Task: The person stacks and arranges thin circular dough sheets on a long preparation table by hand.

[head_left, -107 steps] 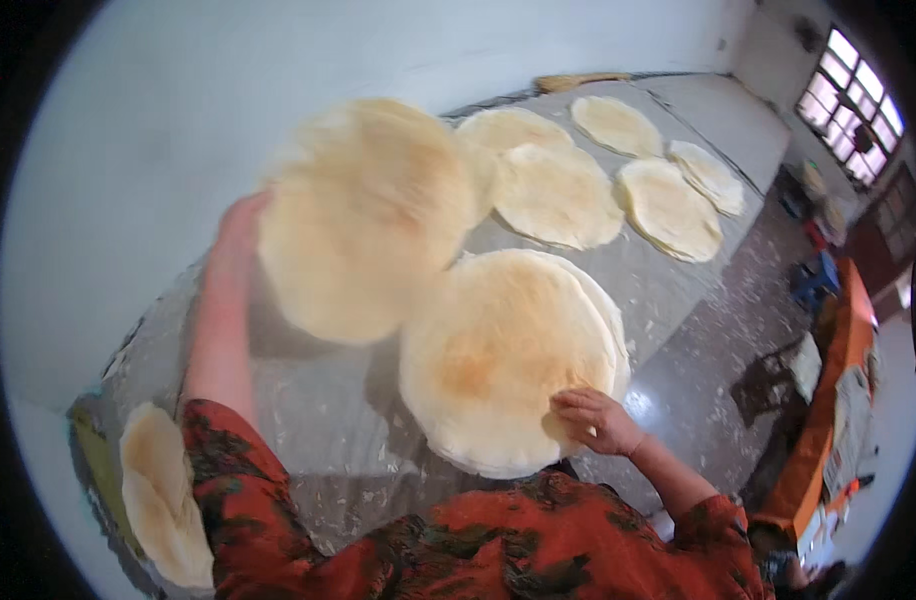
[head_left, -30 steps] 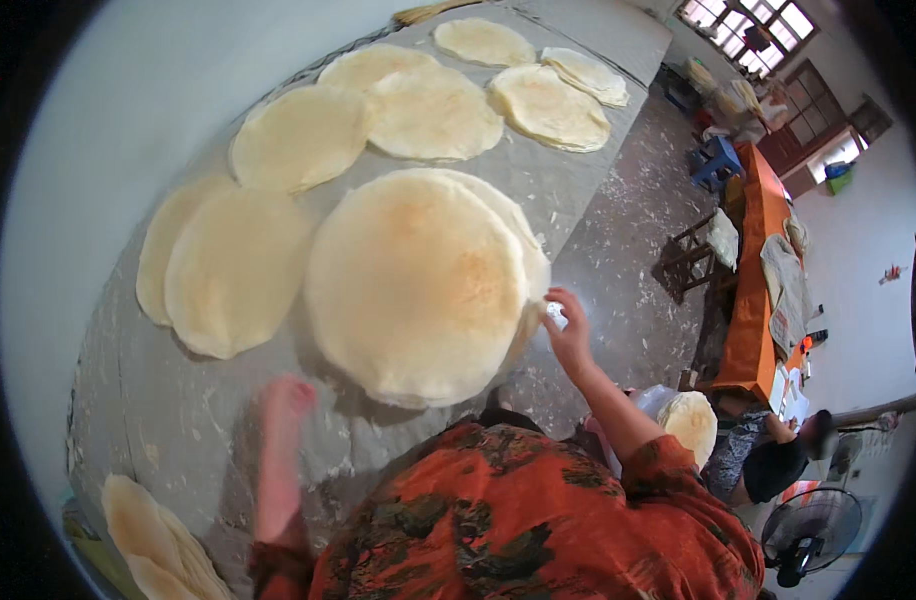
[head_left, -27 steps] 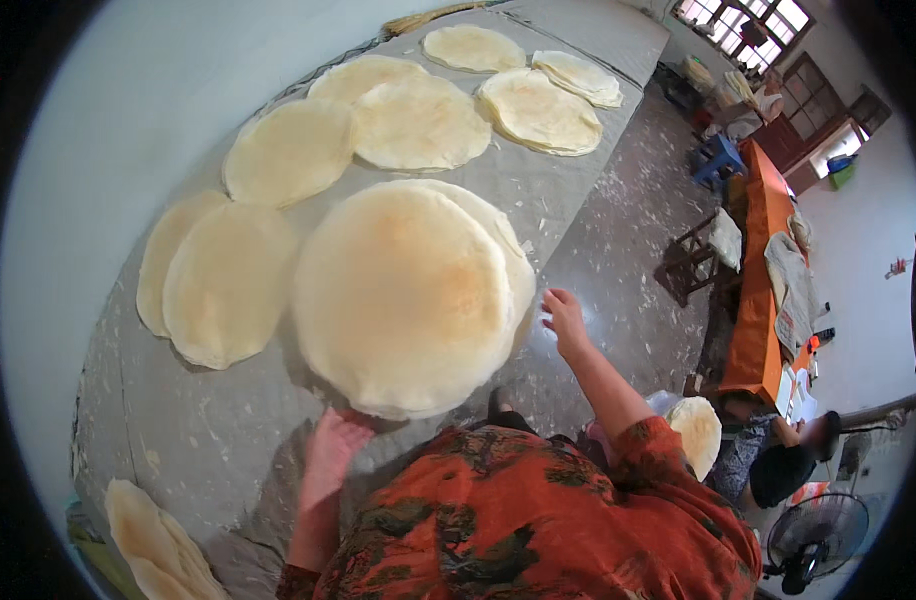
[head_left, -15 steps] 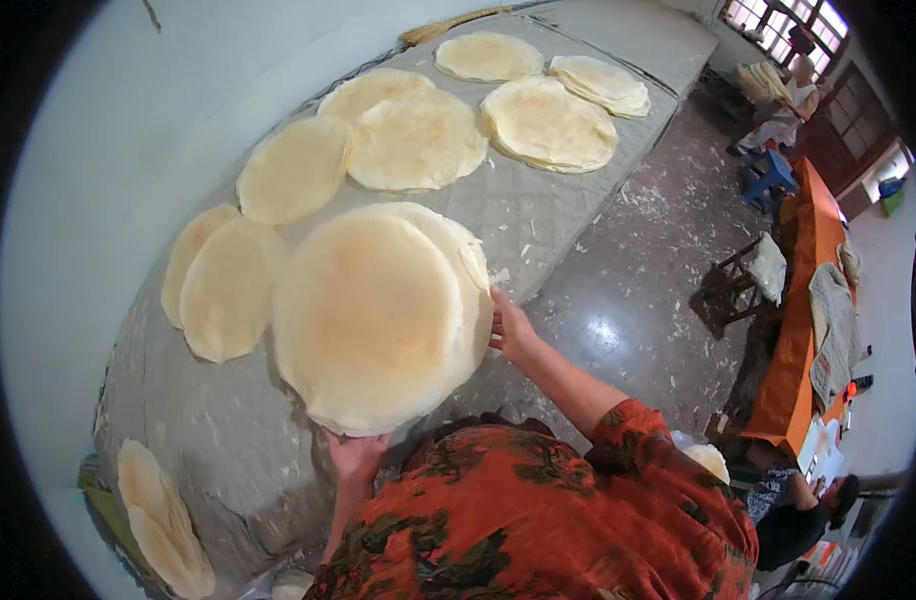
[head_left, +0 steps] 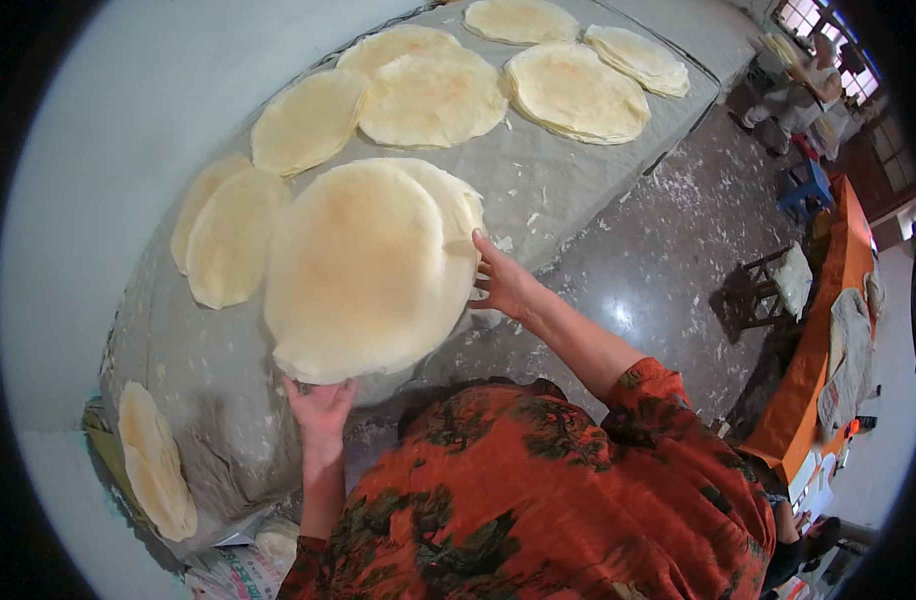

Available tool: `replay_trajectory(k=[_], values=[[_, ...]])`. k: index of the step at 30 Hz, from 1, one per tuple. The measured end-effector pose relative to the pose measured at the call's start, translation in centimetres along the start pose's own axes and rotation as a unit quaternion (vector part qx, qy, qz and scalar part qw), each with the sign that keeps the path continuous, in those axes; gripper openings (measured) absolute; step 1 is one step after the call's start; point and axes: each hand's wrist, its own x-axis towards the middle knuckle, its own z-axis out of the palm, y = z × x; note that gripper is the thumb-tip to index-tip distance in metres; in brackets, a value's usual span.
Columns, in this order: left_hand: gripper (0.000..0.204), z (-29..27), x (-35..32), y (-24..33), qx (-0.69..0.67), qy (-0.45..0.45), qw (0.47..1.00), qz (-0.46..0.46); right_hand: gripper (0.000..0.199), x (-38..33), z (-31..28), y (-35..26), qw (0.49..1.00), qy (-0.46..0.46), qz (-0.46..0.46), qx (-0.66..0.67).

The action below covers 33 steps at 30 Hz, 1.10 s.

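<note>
A stack of large, thin, round flatbreads, pale with a browned middle, is held in front of me over the grey cloth. My left hand supports its near edge, palm up, with the fingertips going out of sight beneath the sheets. At the right edge my right hand grips it, thumb near the top and the other fingers curled against the side. One sheet juts out past the top one on the right. Just left of it lies a pair of overlapping flatbreads on the cloth.
More flatbread stacks lie along the grey cloth-covered surface; another stack sits at the near left by the wall. Rightward are a stool, a blue stool, an orange-covered table and a far person holding flatbreads.
My view has shifted, so the laid-out stacks sit higher in it. The held stack has moved a little left and away, both hands with it. The far person has shifted posture.
</note>
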Motion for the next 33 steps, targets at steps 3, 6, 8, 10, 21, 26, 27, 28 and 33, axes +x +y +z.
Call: replay_trajectory(k=[3,6,8,10,21,26,27,28,33], values=[[0.073,-1.6,1.3,1.8,-0.044,-0.031,0.998,0.02,0.079,0.3,2.0,-1.1,0.996,-0.057,-0.011,0.069],[0.07,-0.8,1.1,1.8,-0.048,-0.034,0.997,0.039,0.078,-0.3,3.2,-1.5,0.995,-0.023,-0.036,0.092],[0.067,1.8,1.0,1.9,-0.052,0.001,0.997,0.052,0.072,0.8,2.8,-1.9,0.987,0.009,-0.021,0.16],[0.063,2.9,0.3,2.1,-0.032,0.019,0.997,0.073,0.073,1.6,2.6,-2.2,0.983,0.003,-0.037,0.177],[0.08,2.1,1.4,2.2,-0.006,-0.119,0.991,0.069,0.04,6.3,0.8,2.9,0.962,-0.054,-0.02,0.267],[0.075,-1.6,1.4,0.4,-0.02,-0.104,0.994,0.029,0.042,5.1,1.3,3.7,0.984,-0.082,0.008,0.159],[0.075,-2.0,1.6,0.0,-0.03,-0.106,0.993,0.034,0.041,4.7,1.2,3.6,0.987,-0.068,-0.003,0.149],[0.075,-2.1,1.8,-0.4,-0.045,-0.107,0.993,0.021,0.041,5.1,1.0,3.9,0.98,-0.082,-0.019,0.181],[0.072,-4.7,3.0,-0.3,-0.02,-0.196,0.98,0.0,0.045,5.0,1.3,3.7,0.974,-0.105,-0.03,0.199]])
